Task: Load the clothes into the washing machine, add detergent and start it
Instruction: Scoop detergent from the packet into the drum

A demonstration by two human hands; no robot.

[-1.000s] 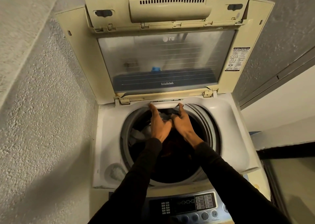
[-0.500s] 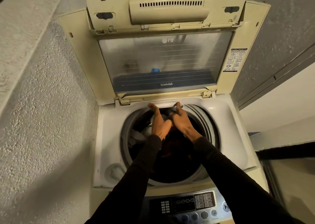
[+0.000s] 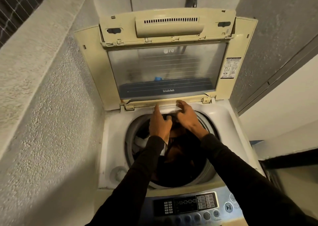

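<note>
Head view, the only one: everything here is placed against the drum opening (image 3: 169, 150) of the top-loading washing machine (image 3: 228, 122). The lid (image 3: 165, 67) stands folded upright behind the opening. Inside the opening lie the clothes (image 3: 179, 145), a dark heap with a reddish-brown piece on top and a pale piece (image 3: 140, 142) at the left edge. Both hands reach over the back rim of the opening. The left hand (image 3: 159, 122) has its fingers close together and pointing toward the lid hinge, the thumb bent inward over dark fabric; whether it truly pinches that fabric I cannot tell, as motion blur smears it. The right hand (image 3: 187, 116) is just beside it, fingers loosely curled and a little apart, the tips at the small whitish tray or drawer (image 3: 169, 107) set into the back rim; whether they grip it or only touch it is not clear. Dark sleeves (image 3: 232, 165) cross the opening from the near side. In front of the opening sits the control panel (image 3: 186, 205) with a start/pause button (image 3: 228, 207) at its right end.

By my reading, loading is about done and the step in hand is either a last tuck of the clothes or a first touch at the detergent tray. No detergent container is in sight, so the next move likely calls for fetching one, dosing at the back rim, closing the lid, then pressing the start button
</note>
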